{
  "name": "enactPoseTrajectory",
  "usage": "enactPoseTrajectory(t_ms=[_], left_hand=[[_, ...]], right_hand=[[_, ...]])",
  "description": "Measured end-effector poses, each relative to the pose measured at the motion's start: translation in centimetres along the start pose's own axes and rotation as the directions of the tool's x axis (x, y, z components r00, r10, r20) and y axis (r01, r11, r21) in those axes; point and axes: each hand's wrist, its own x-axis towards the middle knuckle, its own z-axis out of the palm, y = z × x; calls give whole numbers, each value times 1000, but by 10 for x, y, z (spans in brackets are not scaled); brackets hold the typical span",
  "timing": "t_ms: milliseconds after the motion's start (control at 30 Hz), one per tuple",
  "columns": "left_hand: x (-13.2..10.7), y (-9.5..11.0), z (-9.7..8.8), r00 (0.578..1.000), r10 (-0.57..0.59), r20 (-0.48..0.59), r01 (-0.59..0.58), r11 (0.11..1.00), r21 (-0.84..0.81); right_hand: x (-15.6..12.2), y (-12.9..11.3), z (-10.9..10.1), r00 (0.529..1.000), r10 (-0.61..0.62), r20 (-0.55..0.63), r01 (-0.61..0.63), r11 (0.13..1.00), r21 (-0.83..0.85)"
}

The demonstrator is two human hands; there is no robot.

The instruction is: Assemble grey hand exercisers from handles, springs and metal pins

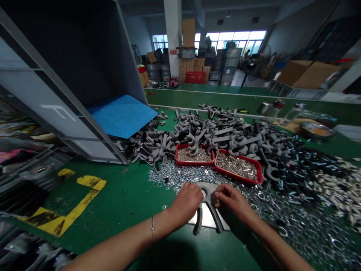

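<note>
- The work in hand sits at the round hole of a grey forked bracket, which lies flat on the green workbench at the near edge of the loose hardware.
- The left hand is on the left side of the hole, with its fingers curled and bunched together at the bracket's upper edge.
- The right hand comes in from the right, its fingertips drawn together in a pinch beside the hole. Whatever it pinches is too small to tell, and the left hand's grip is just as unclear.
- The two hands are close together, with the hole between them. The bracket's two curved arms point towards the near edge of the bench, clear of both hands.
- Within easy reach, a spread of steel washers and nuts lies just beyond the left hand and runs along the right side of the bench.
- Farther off are two red trays of small metal pieces, with a heap of similar grey brackets behind and around them.
- On the far left, a grey plastic bin lies tipped on its side, with a blue sheet at its mouth.
- A thin bracelet circles the left wrist.
</note>
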Motion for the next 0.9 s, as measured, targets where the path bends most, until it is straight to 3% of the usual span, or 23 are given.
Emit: enactPoseTrajectory(t_ms=[167, 367, 433, 533, 667, 800, 900], left_hand=[[3, 11, -1, 991, 133, -8, -129, 974, 185], [0, 13, 1, 960, 280, 12, -273, 926, 260], [-3, 10, 4, 970, 242, 5, -237, 947, 217], [-9, 7, 6, 998, 64, -13, -63, 994, 88], [-15, 8, 5, 992, -122, -36, 115, 981, -157], [-21, 11, 6, 982, -169, -80, 143, 954, -263], [-27, 13, 12, 985, -137, -102, 116, 976, -187]], right_hand=[[-10, 6, 18, 987, -161, -27, 152, 966, -208], [-9, 13, 32, 930, -366, 29, 342, 835, -431], [-9, 16, 34, 915, -401, 40, 366, 787, -496], [-9, 18, 37, 898, -436, 52, 382, 716, -584], [-8, 18, 38, 885, -459, 73, 383, 631, -675], [-4, 17, 40, 876, -466, 122, 393, 545, -741], [-4, 13, 41, 862, -475, 180, 424, 479, -768]])
